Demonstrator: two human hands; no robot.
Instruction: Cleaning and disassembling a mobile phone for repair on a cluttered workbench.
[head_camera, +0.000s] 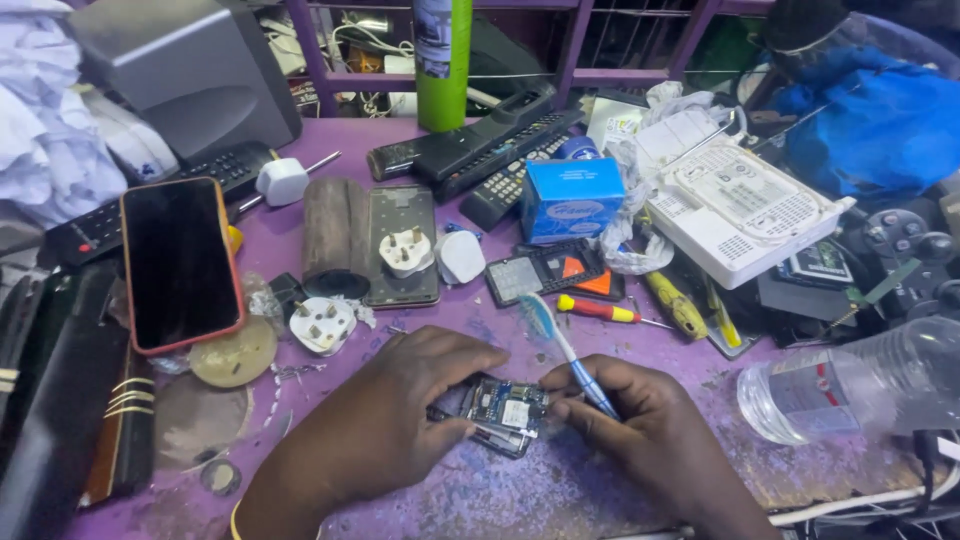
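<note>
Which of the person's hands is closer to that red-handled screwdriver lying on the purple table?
Right. The right hand, holding a blue toothbrush, sits just below the red-handled screwdriver. The left hand, steadying the small circuit board, lies farther off, down and to its left.

Phone (181, 262), blue box (571, 200), white router (742, 205), poss. plastic bottle (860, 385) w/ remotes (500, 150).
</note>
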